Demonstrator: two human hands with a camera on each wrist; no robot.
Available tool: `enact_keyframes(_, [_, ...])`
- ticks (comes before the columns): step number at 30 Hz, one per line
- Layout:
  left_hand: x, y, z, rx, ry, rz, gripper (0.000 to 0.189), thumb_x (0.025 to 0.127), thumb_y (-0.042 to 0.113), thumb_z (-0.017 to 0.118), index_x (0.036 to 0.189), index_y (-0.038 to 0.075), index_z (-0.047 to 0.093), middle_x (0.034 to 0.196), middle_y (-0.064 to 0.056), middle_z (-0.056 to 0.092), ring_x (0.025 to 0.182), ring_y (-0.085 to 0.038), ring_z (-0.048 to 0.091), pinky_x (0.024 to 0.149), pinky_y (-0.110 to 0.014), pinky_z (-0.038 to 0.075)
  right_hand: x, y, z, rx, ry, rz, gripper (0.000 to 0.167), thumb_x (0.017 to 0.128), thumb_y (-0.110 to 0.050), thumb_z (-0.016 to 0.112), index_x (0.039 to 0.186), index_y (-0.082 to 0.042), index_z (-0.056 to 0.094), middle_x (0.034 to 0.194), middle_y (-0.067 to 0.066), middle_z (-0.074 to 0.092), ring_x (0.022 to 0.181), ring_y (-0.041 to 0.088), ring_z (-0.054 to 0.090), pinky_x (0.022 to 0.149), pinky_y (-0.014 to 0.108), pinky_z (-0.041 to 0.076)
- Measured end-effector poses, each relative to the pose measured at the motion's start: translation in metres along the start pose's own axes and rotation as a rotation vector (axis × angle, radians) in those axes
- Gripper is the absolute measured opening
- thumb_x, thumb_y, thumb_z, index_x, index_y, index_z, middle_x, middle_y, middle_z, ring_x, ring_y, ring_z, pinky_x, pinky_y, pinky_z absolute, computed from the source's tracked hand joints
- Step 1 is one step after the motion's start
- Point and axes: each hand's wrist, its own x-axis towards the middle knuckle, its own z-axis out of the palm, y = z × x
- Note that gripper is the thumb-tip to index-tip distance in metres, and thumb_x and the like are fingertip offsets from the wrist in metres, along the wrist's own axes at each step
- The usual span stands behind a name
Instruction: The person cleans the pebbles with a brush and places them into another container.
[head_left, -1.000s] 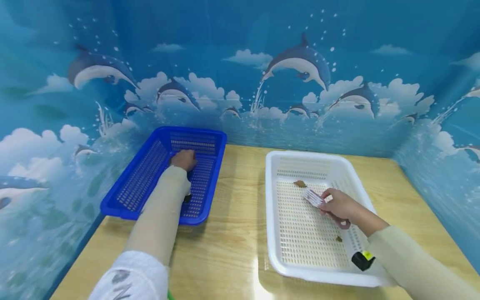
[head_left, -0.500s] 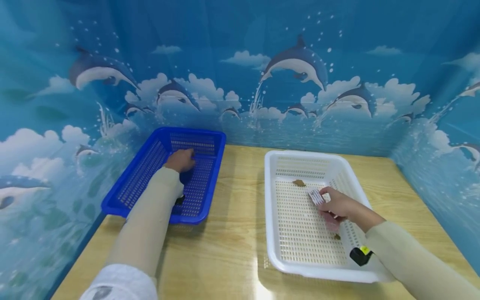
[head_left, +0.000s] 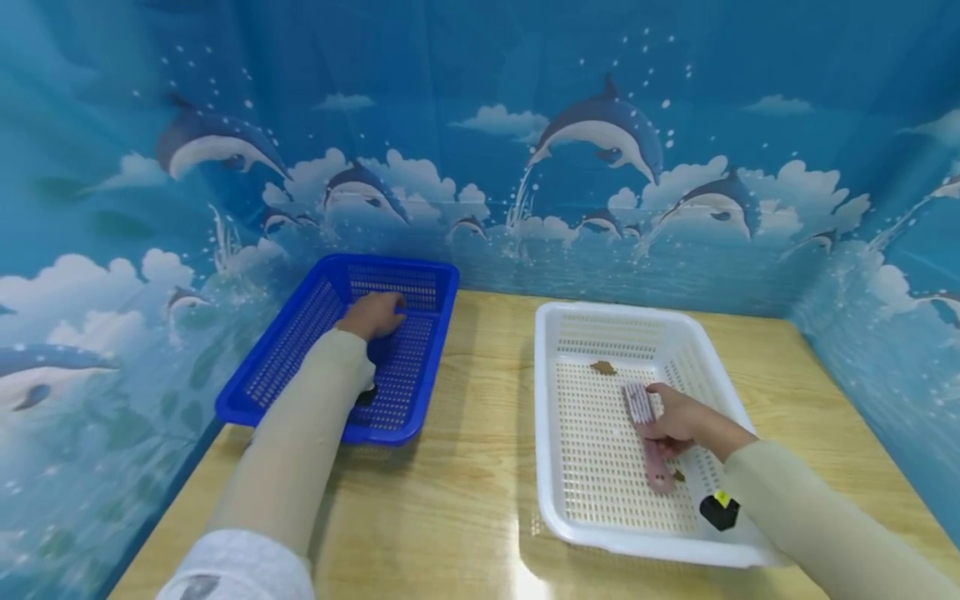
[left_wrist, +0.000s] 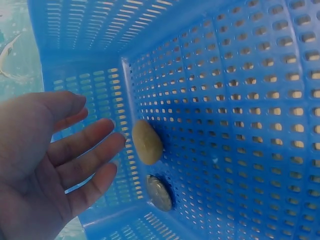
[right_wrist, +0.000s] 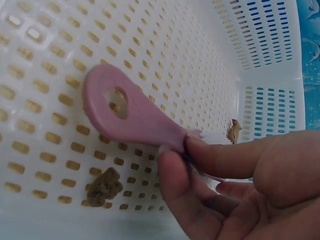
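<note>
Inside the blue basket (head_left: 255,392), my left hand (head_left: 377,315) hovers with loosely spread fingers, holding nothing. The left wrist view shows a smooth tan stone (left_wrist: 147,142) just beyond its fingertips and a grey stone (left_wrist: 159,192) beside that, both on the basket floor. My right hand (head_left: 678,419) is in the white basket (head_left: 550,433) and pinches a pink-handled brush (head_left: 657,467) between thumb and fingers. Its pale bristled end points away from me. In the right wrist view the pink handle (right_wrist: 142,120) shows a cut-out hole; the fingers partly cover the bristled end.
A brown flake (head_left: 603,367) lies at the white basket's far end. A rough brown lump (right_wrist: 105,187) lies near the brush handle. The wooden table (head_left: 480,433) runs between the baskets, and a dolphin-printed curtain (head_left: 487,167) stands behind and at the sides.
The brush has turned in my right hand, so its bristles now point away and its handle towards me. My left hand has shifted slightly right, its fingers still holding nothing.
</note>
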Motion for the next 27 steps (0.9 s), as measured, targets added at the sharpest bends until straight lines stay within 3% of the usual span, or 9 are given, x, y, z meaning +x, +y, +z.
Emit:
enact_keyframes(3, [-0.003,0.002,0.0,-0.018,-0.018,-0.008,0.036,0.1,0.021,0.052,0.133,0.005,0.053,0.13,-0.021,0.056,0.119,-0.04,0.052,0.101,-0.055,0.042,0.003,-0.001,0.001,-0.025,0.01,0.008,0.084,0.093,-0.006,0.065,0.151,-0.001,0.006,0.09,0.019,0.057,0.056,0.015,0.058,0.054,0.025,0.053])
enact_keyframes(9, [-0.012,-0.004,0.003,-0.038,-0.032,-0.033,0.038,0.1,0.021,0.051,0.135,0.006,0.052,0.133,-0.021,0.054,0.121,-0.04,0.051,0.101,-0.055,0.042,0.009,-0.006,0.005,-0.032,-0.009,-0.012,0.086,0.087,0.006,0.064,0.151,-0.002,0.006,0.073,0.013,0.058,0.054,0.015,0.057,0.053,0.025,0.053])
enact_keyframes(14, [-0.015,-0.01,0.004,-0.034,-0.021,-0.036,0.037,0.1,0.021,0.051,0.133,0.005,0.054,0.131,-0.021,0.055,0.12,-0.04,0.051,0.1,-0.055,0.043,0.006,-0.01,0.007,-0.024,-0.034,-0.042,0.094,0.087,0.006,0.064,0.152,-0.003,-0.003,0.074,0.013,0.057,0.053,0.014,0.057,0.051,0.025,0.052])
enact_keyframes(17, [-0.017,-0.013,0.003,-0.024,-0.008,-0.037,0.036,0.1,0.021,0.052,0.131,0.004,0.055,0.129,-0.021,0.056,0.118,-0.039,0.053,0.099,-0.054,0.044,0.003,-0.014,0.005,-0.082,-0.022,-0.077,0.102,0.086,0.004,0.067,0.153,-0.004,-0.01,0.076,0.014,0.057,0.052,0.014,0.056,0.049,0.025,0.051])
enact_keyframes(20, [-0.016,-0.013,0.002,-0.026,0.032,-0.033,0.035,0.1,0.019,0.052,0.131,0.003,0.055,0.128,-0.021,0.057,0.118,-0.039,0.054,0.099,-0.054,0.044,-0.001,-0.017,0.0,-0.176,0.02,-0.129,0.104,0.086,0.001,0.069,0.152,-0.003,-0.011,0.071,0.013,0.056,0.05,0.014,0.054,0.047,0.026,0.05])
enact_keyframes(24, [-0.016,-0.006,-0.001,-0.034,0.131,-0.027,0.04,0.101,0.021,0.05,0.137,0.003,0.049,0.136,-0.022,0.052,0.125,-0.04,0.048,0.104,-0.055,0.039,-0.004,-0.024,-0.007,-0.286,0.086,-0.203,0.096,0.091,-0.01,0.067,0.151,0.002,-0.007,0.069,0.014,0.057,0.051,0.018,0.053,0.048,0.031,0.05])
enact_keyframes(27, [-0.018,0.007,-0.001,-0.034,0.188,-0.018,0.048,0.103,0.028,0.047,0.145,0.005,0.04,0.147,-0.023,0.039,0.135,-0.041,0.036,0.11,-0.058,0.03,-0.006,-0.03,-0.008,-0.347,0.134,-0.251,0.088,0.095,-0.022,0.061,0.15,0.008,-0.001,0.086,0.024,0.063,0.067,0.028,0.061,0.059,0.041,0.053])
